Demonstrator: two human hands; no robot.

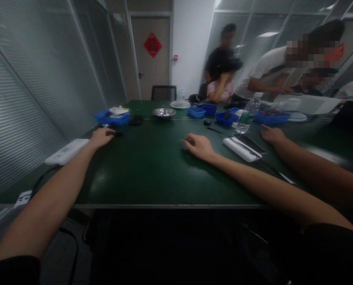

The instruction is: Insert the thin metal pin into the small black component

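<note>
My left hand rests at the left of the green table, fingers stretched out and a little apart. Just beyond its fingertips lies a small dark thing whose kind I cannot make out. Over the middle of the table, my right hand is closed in a pinch. A thin, needle-like thing sticks out to the left from its fingertips; the rest of it is hidden in the fingers.
A blue tray and a black phone-like thing are behind my left hand. A metal bowl stands farther back. To the right are a white power strip, a water bottle and a co-worker's hand. Several people are beyond.
</note>
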